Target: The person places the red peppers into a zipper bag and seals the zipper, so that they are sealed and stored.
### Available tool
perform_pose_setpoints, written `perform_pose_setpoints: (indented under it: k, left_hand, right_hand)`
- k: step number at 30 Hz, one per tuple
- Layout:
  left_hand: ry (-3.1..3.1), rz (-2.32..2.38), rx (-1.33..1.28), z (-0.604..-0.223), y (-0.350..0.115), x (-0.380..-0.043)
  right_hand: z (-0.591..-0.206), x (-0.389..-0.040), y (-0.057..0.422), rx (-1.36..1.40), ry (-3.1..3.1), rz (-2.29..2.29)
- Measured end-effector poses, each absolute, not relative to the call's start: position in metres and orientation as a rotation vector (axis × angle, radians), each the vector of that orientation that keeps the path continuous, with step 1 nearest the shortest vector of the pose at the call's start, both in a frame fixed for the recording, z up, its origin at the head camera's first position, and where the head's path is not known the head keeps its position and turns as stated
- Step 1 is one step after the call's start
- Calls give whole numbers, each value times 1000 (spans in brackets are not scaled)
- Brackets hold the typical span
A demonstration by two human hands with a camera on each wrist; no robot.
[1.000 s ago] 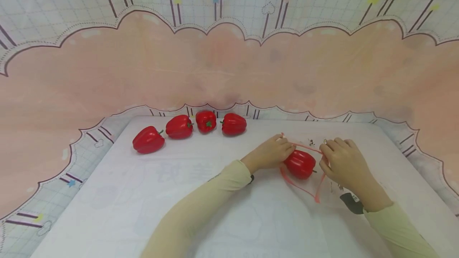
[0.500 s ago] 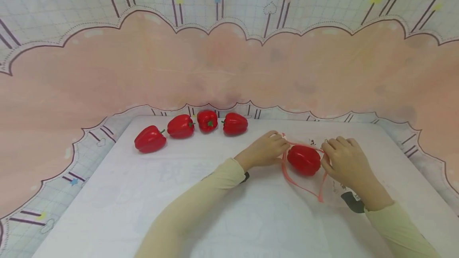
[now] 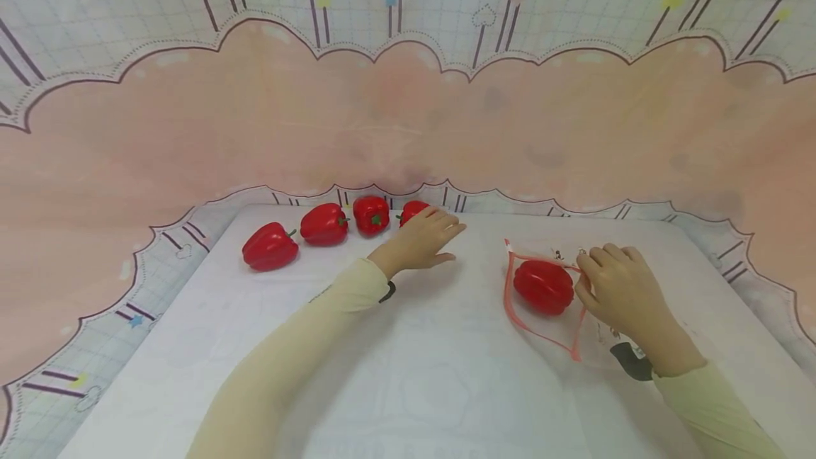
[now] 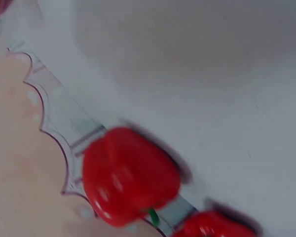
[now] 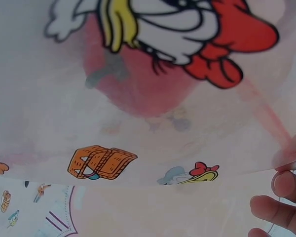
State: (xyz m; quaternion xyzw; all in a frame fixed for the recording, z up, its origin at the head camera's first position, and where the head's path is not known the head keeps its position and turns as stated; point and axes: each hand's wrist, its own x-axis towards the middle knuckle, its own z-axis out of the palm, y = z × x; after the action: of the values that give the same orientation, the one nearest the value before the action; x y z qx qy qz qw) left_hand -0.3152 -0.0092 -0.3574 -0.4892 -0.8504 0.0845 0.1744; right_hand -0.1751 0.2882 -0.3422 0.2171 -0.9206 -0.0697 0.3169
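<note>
My right hand point(image 3: 615, 289) pinches the red edge of a translucent bag point(image 3: 542, 336) printed with cartoon figures. A red bell pepper point(image 3: 544, 287) lies within the bag's red-edged mouth; in the right wrist view this pepper point(image 5: 143, 94) shows through the bag wall, with my right fingertips point(image 5: 285, 185) at the bag's edge. My left hand point(image 3: 421, 238), fingers extended and holding nothing visible, is over the table in front of the rightmost back bell pepper point(image 3: 413, 210), partly covering it. A bell pepper point(image 4: 130, 177) appears below centre in the left wrist view.
Three more red bell peppers stand to the left: one at the far left point(image 3: 270, 246), another beside it point(image 3: 324, 224), and a third with its stem facing forward point(image 3: 371, 215). They rest on a white table point(image 3: 408, 374) before a patterned cloth backdrop point(image 3: 408, 119).
My left hand has let go of the pepper and bag edge and moved left toward the back row. The pepper now lies in the bag's mouth. My right hand keeps holding the bag.
</note>
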Motion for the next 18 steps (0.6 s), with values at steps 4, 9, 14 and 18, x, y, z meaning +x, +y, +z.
perform_pose_setpoints:
  k: [4,9,14,18]
  left_hand:
    - [-2431,223,-1352,-350,-28,-331]
    - [-2558,263,-1277,-340,-44,-348]
    - [-2583,376,-1240,-342,-53,-362]
    - [-2647,342,-1214,-347,-55,-370]
  right_hand:
    - [-342,-175,289,561,-2433,-190]
    - [-341,-175,289,546,-2458,-193]
    - [-341,-174,289,534,-2478,-195]
    - [-342,-174,289,534,-2477,-194]
